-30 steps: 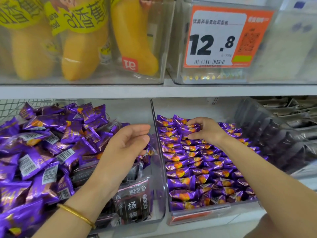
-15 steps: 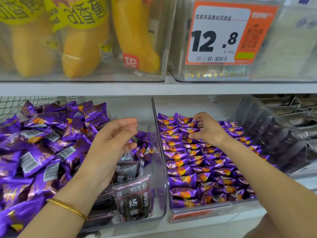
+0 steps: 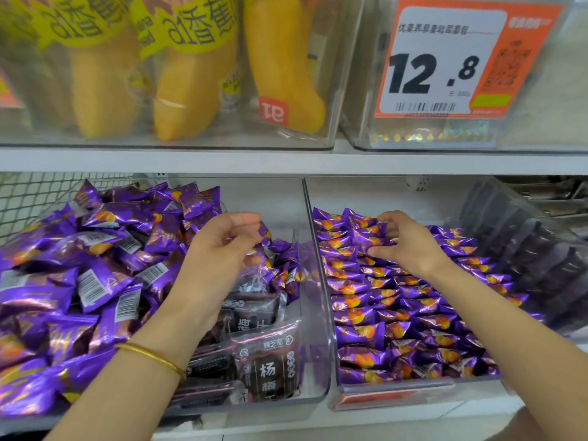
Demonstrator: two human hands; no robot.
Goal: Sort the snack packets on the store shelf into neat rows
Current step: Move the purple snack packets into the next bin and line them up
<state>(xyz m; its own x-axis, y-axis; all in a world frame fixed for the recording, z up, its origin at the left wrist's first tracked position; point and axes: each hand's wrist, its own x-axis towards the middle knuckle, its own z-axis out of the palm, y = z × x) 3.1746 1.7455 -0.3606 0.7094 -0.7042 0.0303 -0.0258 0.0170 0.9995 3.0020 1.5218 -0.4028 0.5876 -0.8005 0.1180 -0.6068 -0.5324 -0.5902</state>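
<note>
1. Purple snack packets (image 3: 95, 249) lie in a loose heap across the left of the frame, many with the barcode side up. The heap spills into the left clear bin (image 3: 270, 195).
2. At mid-frame the left hand (image 3: 222, 246) hovers over the heap's right edge, fingers curled toward the thumb. A purple wrapper shows right at the fingertips, but I cannot tell whether the hand pinches it. A gold bangle (image 3: 152, 358) sits on that wrist.
3. Dark plum packets (image 3: 267, 361) with white Chinese characters lie at the front of the left clear bin, below that hand.
4. Right of centre, the right clear bin (image 3: 366, 192) holds rowed packets (image 3: 397, 316) of the same purple kind. They lie orange print up, in overlapping rows from front to back.
5. The right hand (image 3: 410, 246) rests on the back rows. Its fingers are loosely spread and bent down onto the wrappers, with the thumb out, gripping nothing.
6. Blackish packets (image 3: 525, 249) stand in another bin at the right edge.
7. Above the white shelf edge (image 3: 286, 160), yellow banana-shaped bread packs (image 3: 191, 90) fill the upper left. An orange price tag (image 3: 445, 65) reading 12.8 is at the upper right.
</note>
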